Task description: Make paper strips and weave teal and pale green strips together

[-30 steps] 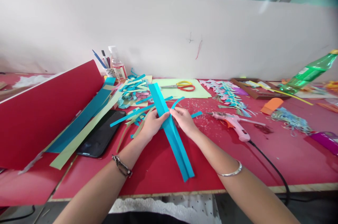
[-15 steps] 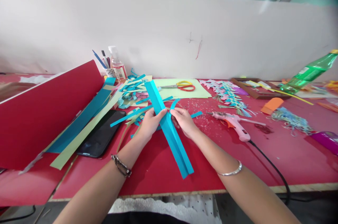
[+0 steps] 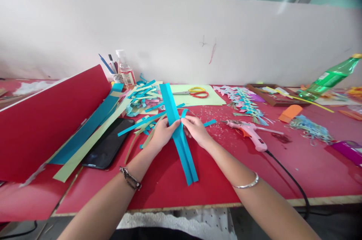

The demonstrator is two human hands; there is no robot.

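Observation:
Between both hands, above the red table, hangs a long blue paper strip [image 3: 170, 98], its lower part folded lengthwise. My left hand [image 3: 164, 131] grips its left edge near the middle, thumb on top. On the right edge, my right hand [image 3: 197, 130] pinches the strip with thumb and forefinger, close to the left thumb. Behind them lie narrow blue strips [image 3: 140, 124] and pale green scraps. A pair of scissors [image 3: 195, 92] with red and yellow handles rests on pale green paper sheets [image 3: 216, 98] beyond the hands.
To the right lies a pink glue gun [image 3: 250, 130] with a black cord. A black phone [image 3: 109, 145] sits at left under paper strips, beside a raised red board [image 3: 62, 119]. A clear bottle [image 3: 126, 68] stands behind; a green bottle [image 3: 330, 78] leans at far right.
The blue strip has turned more upright, its lower end swinging left and its top shifting slightly right. Both hands keep their grip in nearly the same place.

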